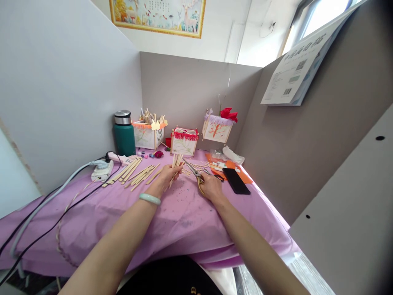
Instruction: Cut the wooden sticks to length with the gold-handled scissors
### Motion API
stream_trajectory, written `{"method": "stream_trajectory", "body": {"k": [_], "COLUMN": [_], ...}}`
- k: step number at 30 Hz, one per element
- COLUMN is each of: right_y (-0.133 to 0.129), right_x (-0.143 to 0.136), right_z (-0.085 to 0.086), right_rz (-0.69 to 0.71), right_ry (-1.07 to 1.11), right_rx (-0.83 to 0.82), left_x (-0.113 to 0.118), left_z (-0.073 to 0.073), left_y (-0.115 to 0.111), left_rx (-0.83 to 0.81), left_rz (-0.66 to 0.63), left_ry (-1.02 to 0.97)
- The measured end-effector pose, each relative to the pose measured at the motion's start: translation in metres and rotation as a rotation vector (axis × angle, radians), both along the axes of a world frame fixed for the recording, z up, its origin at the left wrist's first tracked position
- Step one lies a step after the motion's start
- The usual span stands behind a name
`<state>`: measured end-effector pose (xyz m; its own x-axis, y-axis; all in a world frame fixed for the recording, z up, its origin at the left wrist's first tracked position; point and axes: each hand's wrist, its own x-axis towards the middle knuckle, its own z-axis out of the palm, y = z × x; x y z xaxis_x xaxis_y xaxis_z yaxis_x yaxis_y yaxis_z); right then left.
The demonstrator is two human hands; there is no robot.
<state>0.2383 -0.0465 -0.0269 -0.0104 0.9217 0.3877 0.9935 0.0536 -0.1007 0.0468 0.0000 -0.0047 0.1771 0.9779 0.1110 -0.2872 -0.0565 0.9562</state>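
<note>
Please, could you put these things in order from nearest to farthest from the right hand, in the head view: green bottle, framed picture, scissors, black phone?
1. Scissors: held in the right hand.
2. Black phone: just right of that hand, on the purple cloth.
3. Green bottle: upright, at the back left.
4. Framed picture: beyond the back partition.

The hanging paper (284, 78) bears 中国, QR code (301, 64) and barcode (287, 91)

It looks like a craft spot in an office-style cubicle: grey partitions (184, 90) wall in a cloth-covered table (184, 221) bearing wooden sticks (143, 176) left of centre and fringed, painted boxes (183, 147) mid-frame.
</note>
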Motion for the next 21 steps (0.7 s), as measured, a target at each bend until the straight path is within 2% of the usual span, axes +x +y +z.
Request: {"method": "stream_trajectory", "body": {"k": [4,9,21], "right_y": [-0.0014,-0.0028,-0.0049], "right_x": [0.0023,0.0012,-0.0026], "right_z": [-0.0009,-0.0003,0.0003], "right_rz": [0.035,0.08,0.037], "right_ry": [0.072,0.035,-0.014], "right_rx": [0.065,0.075,0.094], "left_x": [-0.0052,-0.0059,-0.0047], "left_z": [-0.001,-0.0029,-0.0002], "left_y": [0.0051,0.0073,0.0037], "left_rx": [-0.06,-0.058,-0.07], "left_rz": [0.024,0.058,0.085], "left_ry": [-0.042,-0.036,0.036]}}
